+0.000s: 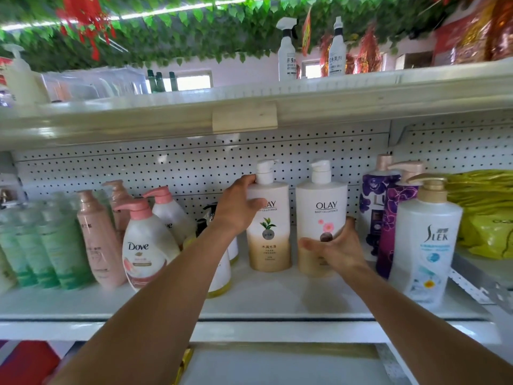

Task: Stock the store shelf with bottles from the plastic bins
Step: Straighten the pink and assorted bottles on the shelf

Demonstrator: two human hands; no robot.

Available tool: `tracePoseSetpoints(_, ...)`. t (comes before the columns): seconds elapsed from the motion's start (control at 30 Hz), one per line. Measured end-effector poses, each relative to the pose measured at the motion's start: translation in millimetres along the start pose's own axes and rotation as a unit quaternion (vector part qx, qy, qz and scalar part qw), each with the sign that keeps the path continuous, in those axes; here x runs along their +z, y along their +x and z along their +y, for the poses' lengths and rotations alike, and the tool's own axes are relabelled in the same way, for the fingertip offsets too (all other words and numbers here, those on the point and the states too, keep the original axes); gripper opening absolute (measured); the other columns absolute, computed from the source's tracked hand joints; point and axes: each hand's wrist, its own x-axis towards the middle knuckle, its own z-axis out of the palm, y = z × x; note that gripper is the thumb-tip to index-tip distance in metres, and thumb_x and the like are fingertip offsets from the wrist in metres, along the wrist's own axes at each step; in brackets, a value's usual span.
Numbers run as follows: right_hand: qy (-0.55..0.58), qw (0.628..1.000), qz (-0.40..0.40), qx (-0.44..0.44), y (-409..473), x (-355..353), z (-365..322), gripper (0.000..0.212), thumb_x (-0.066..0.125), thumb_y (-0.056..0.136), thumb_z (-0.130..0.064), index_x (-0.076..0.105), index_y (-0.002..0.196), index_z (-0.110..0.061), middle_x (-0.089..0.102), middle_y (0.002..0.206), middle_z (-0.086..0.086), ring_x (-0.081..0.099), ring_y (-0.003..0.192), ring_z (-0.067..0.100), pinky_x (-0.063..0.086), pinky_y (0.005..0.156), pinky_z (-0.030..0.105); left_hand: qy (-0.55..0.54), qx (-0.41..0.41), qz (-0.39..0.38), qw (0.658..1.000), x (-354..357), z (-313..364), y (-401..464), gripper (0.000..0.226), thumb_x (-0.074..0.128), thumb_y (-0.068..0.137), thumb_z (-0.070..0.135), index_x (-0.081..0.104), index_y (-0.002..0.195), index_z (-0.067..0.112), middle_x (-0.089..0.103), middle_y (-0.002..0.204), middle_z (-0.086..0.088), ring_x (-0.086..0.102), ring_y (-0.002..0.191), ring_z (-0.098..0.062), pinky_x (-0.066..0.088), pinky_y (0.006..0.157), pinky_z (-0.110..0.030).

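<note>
Two tall white-to-tan plastic Olay pump bottles stand upright side by side on the white metal shelf, in front of its perforated back panel.

Left hand: fingers wrapped round the shoulder of the green-leaf Olay bottle, thumb across the front just beside the logo, fingertips at the base of the pump collar.

Right hand: curled round the lower body of the pink-flower Olay bottle, thumb across the front, fingers behind on the right.

Judgement: both bottles look full, so fairly heavy and top-steady only when the base sits flat. Walls are smooth, glossy, rigid plastic, probably slippery; a mid-body or shoulder wrap seems safer than lifting by the pump head, which may swivel.

Neighbours: a white oval Dove pump bottle with pink cap to the left, a white Slek pump bottle with gold cap to the right, near but apart.
</note>
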Motion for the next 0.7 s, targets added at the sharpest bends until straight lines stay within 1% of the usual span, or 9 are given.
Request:
tracePoseSetpoints(0.13, 0.004, 1.000, -0.013, -0.005, -21, -3, -5, 0.083, 0.095, 0.048, -0.032, 0.038, 0.107, -0.022, 0.058, 0.092, -0.005, 0.056, 0.083, 0.004, 0.040, 0.061, 0.020, 0.039, 0.011, -0.020, 0.999, -2, -1, 2, 0.056, 0.066, 0.088, 0.025, 0.043, 0.140, 0.020, 0.056, 0.134, -0.001, 0.054, 0.118, -0.022, 0.041, 0.096, -0.030)
tracePoseSetpoints(0.23, 0.013, 1.000, -0.022, -0.011, -35, -3, -9, 0.083, 0.095, 0.050, -0.028, 0.038, 0.110, -0.021, 0.059, 0.095, -0.004, 0.058, 0.087, 0.007, 0.044, 0.067, 0.024, 0.058, 0.013, -0.031, 0.998, -7, -1, 0, 0.067, 0.064, 0.091, 0.024, 0.030, 0.149, 0.018, 0.042, 0.149, -0.003, 0.040, 0.135, -0.022, 0.031, 0.109, -0.032)
tracePoseSetpoints(0.3, 0.019, 0.999, -0.020, -0.015, -45, 0, -12, 0.082, 0.095, 0.051, -0.025, 0.038, 0.110, -0.021, 0.058, 0.094, -0.006, 0.056, 0.085, 0.003, 0.041, 0.065, 0.020, 0.034, 0.024, -0.005, 0.999, -12, -1, -10, 0.066, 0.062, 0.092, 0.022, 0.030, 0.150, 0.019, 0.037, 0.152, -0.002, 0.034, 0.139, -0.020, 0.027, 0.112, -0.032)
tracePoseSetpoints(0.43, 0.015, 1.000, -0.008, -0.017, -58, 6, -19, 0.081, 0.095, 0.052, -0.029, 0.038, 0.110, -0.019, 0.054, 0.092, -0.010, 0.053, 0.084, -0.001, 0.037, 0.062, 0.015, -0.047, 0.067, 0.058, 0.995, -8, -2, -47, 0.051, 0.059, 0.094, 0.018, 0.041, 0.142, 0.022, 0.044, 0.145, 0.002, 0.045, 0.128, -0.016, 0.034, 0.106, -0.024)
tracePoseSetpoints(0.5, 0.011, 1.000, -0.008, -0.017, -62, 10, -21, 0.080, 0.094, 0.051, -0.030, 0.038, 0.108, -0.020, 0.055, 0.092, -0.010, 0.054, 0.083, -0.002, 0.036, 0.060, 0.014, -0.113, 0.063, 0.059, 0.990, 0, -4, -71, 0.048, 0.056, 0.095, 0.015, 0.043, 0.141, 0.023, 0.045, 0.142, 0.005, 0.050, 0.118, -0.012, 0.036, 0.099, -0.017)
tracePoseSetpoints(0.53, 0.009, 1.000, -0.009, -0.015, -65, 13, -22, 0.080, 0.094, 0.051, -0.032, 0.038, 0.107, -0.020, 0.057, 0.091, -0.009, 0.055, 0.082, -0.002, 0.037, 0.059, 0.015, -0.145, 0.058, 0.050, 0.986, 5, -7, -83, 0.047, 0.055, 0.096, 0.013, 0.043, 0.140, 0.022, 0.045, 0.142, 0.004, 0.051, 0.117, -0.011, 0.038, 0.097, -0.017)
tracePoseSetpoints(0.6, 0.004, 1.000, -0.009, -0.014, -69, 20, -25, 0.080, 0.094, 0.050, -0.034, 0.038, 0.106, -0.021, 0.059, 0.091, -0.008, 0.056, 0.082, -0.003, 0.037, 0.058, 0.014, -0.172, 0.049, 0.024, 0.984, 16, -16, -105, 0.048, 0.051, 0.096, 0.006, 0.041, 0.141, 0.020, 0.045, 0.142, 0.001, 0.048, 0.124, -0.012, 0.040, 0.103, -0.023)
tracePoseSetpoints(0.67, 0.002, 1.000, -0.005, -0.011, -73, 27, -28, 0.078, 0.094, 0.048, -0.034, 0.039, 0.103, -0.021, 0.061, 0.090, -0.006, 0.057, 0.080, -0.002, 0.037, 0.056, 0.013, -0.164, 0.028, -0.008, 0.986, 26, -26, -122, 0.054, 0.048, 0.095, 0.001, 0.036, 0.144, 0.018, 0.042, 0.145, 0.001, 0.044, 0.131, -0.012, 0.039, 0.109, -0.032)
tracePoseSetpoints(0.7, 0.003, 1.000, -0.005, -0.010, -75, 31, -29, 0.076, 0.094, 0.047, -0.034, 0.040, 0.100, -0.022, 0.061, 0.089, -0.005, 0.058, 0.079, -0.001, 0.038, 0.055, 0.013, -0.166, 0.010, -0.030, 0.986, 30, -32, -129, 0.057, 0.048, 0.094, 0.000, 0.033, 0.146, 0.019, 0.041, 0.147, 0.002, 0.042, 0.134, -0.012, 0.038, 0.111, -0.033)
